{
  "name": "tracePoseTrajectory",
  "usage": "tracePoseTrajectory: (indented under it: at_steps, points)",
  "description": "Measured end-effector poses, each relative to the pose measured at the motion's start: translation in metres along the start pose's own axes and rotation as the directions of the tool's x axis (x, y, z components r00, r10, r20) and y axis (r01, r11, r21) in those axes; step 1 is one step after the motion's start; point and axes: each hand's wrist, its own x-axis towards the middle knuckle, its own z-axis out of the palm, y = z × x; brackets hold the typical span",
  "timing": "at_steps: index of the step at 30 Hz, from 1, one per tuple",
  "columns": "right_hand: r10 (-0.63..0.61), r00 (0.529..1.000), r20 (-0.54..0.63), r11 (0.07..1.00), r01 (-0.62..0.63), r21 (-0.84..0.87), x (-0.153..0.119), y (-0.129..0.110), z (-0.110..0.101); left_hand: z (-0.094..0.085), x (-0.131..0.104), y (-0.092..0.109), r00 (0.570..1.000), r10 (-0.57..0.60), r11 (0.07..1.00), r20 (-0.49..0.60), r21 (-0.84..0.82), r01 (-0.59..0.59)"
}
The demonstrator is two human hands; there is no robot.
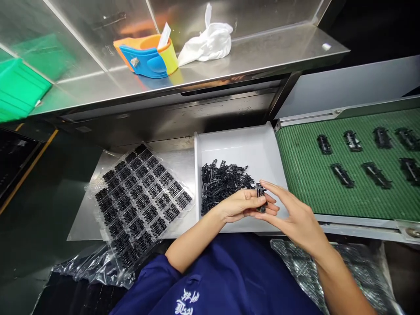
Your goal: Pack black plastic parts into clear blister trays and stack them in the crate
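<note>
A tray (pixel 104 234) lies left of centre, a bin (pixel 236 146) mid-frame. The left hand (pixel 244 203) pinches a black part (pixel 260 191) just right of centre; the right hand (pixel 295 214), fingers half-open, spans its ends, grip unclear. A light, steady pinch should serve best.

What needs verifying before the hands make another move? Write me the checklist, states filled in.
1. Held black part secure: ok, left hand and right hand both have fingers on it.
2. Loose black parts contained: ok, heaped inside the white bin.
3. Pocketed tray fully on the metal surface: not ok, its near corner juts past the edge.
4. Parts on the belt kept off the near rail: ok, two rows, clear of it.
5. Green belt stopped: cannot tell from one picture.
6. Held part free of defects: cannot tell, too small.
</note>
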Motion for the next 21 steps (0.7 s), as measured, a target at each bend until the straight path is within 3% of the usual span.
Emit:
tracePoseTrajectory:
  at_steps: [2, 3, 6, 8, 10, 13, 18, 21]
  points:
    - [0.147, 0.988, -0.041, 0.986, -0.15, -0.073, 0.015, 0.02, -0.013, 0.0, 0.001, 0.0, 1.0, -0.01, 0.998, -0.002, -0.065, 0.009]
    - [0.238, 0.963, -0.128, 0.959, -0.254, -0.128, 0.026, 0.034, -0.022, 0.0, 0.001, 0.001, 1.0, -0.01, 0.996, -0.005, -0.086, 0.01]
    - [0.373, 0.817, -0.439, 0.839, -0.499, -0.216, 0.065, 0.085, -0.058, 0.003, 0.003, 0.004, 1.0, 0.009, 0.993, -0.026, -0.12, -0.012]
    - [0.416, 0.77, -0.484, 0.802, -0.562, -0.203, 0.087, 0.112, -0.078, 0.006, 0.005, 0.005, 0.998, 0.034, 0.989, -0.053, -0.143, -0.041]
    - [0.451, 0.758, -0.472, 0.801, -0.577, -0.16, 0.098, 0.124, -0.089, 0.009, 0.008, 0.006, 0.992, 0.071, 0.979, -0.099, -0.183, -0.089]
    - [0.462, 0.781, -0.419, 0.851, -0.524, -0.039, 0.087, 0.103, -0.081, 0.015, 0.01, 0.007, 0.967, 0.15, 0.945, -0.206, -0.257, -0.201]
    - [0.394, 0.906, -0.153, 0.908, -0.357, 0.219, 0.021, 0.02, -0.033, 0.022, 0.008, 0.007, 0.955, 0.192, 0.93, -0.225, -0.27, -0.251]
    - [0.185, 0.973, -0.135, 0.982, -0.179, 0.057, -0.005, -0.013, -0.02, 0.023, 0.0, 0.005, 0.962, 0.185, 0.954, -0.202, -0.198, -0.225]
